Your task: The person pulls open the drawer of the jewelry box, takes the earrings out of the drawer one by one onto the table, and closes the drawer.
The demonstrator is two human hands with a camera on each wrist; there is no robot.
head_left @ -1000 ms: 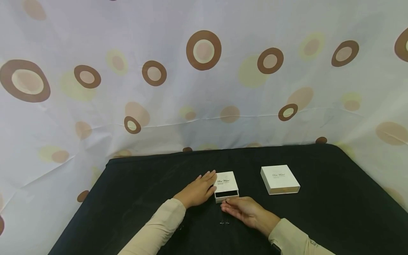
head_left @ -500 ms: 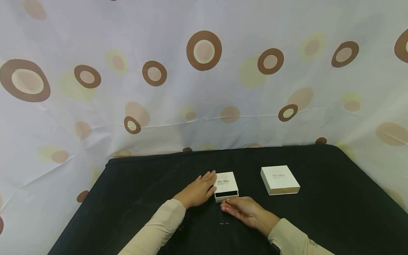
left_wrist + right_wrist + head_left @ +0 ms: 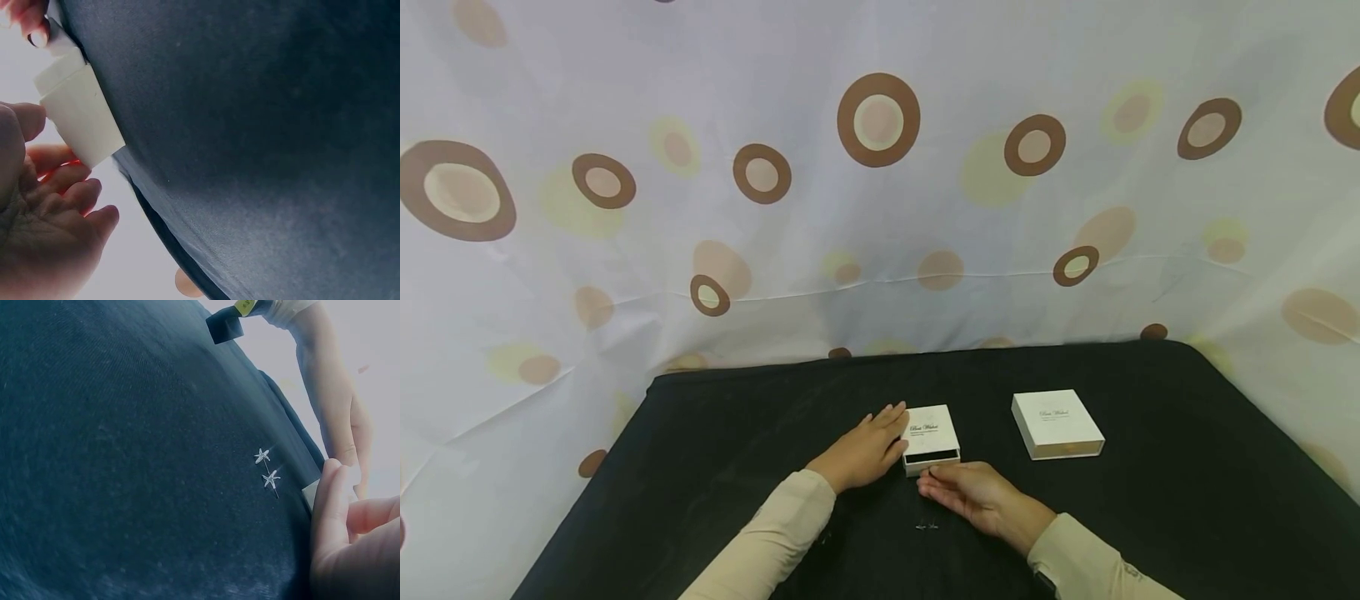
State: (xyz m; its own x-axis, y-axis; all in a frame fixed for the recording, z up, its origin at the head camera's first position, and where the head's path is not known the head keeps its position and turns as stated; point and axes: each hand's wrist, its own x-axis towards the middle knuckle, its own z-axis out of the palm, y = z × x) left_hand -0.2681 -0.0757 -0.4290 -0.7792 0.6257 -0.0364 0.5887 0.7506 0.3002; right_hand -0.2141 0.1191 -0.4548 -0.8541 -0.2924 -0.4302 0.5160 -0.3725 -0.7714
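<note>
A small white drawer box [image 3: 934,415] with black lettering lies on the black cloth, its drawer [image 3: 934,468] slid partly out at the near end with a dark strip showing. My left hand [image 3: 863,450] rests along its left side, fingers straight over the top edge, thumb lower down. In the left wrist view the thumb and fingers lie about the white sleeve [image 3: 86,119]. My right hand [image 3: 977,496] pinches the drawer's front edge between thumb and fingers. Two silver starfish-shaped pieces [image 3: 270,480] on thin pins lie on the cloth nearer me.
A larger white box [image 3: 1060,423], closed and with similar lettering, stands to the right. Black cloth [image 3: 760,433] covers the table. Behind it hangs a pale curtain [image 3: 820,242] with brown rings. A black device [image 3: 225,325] sits at the left wrist.
The dark strip at the drawer looks slightly narrower, the drawer front a touch closer to the sleeve. Both hands keep nearly the same places.
</note>
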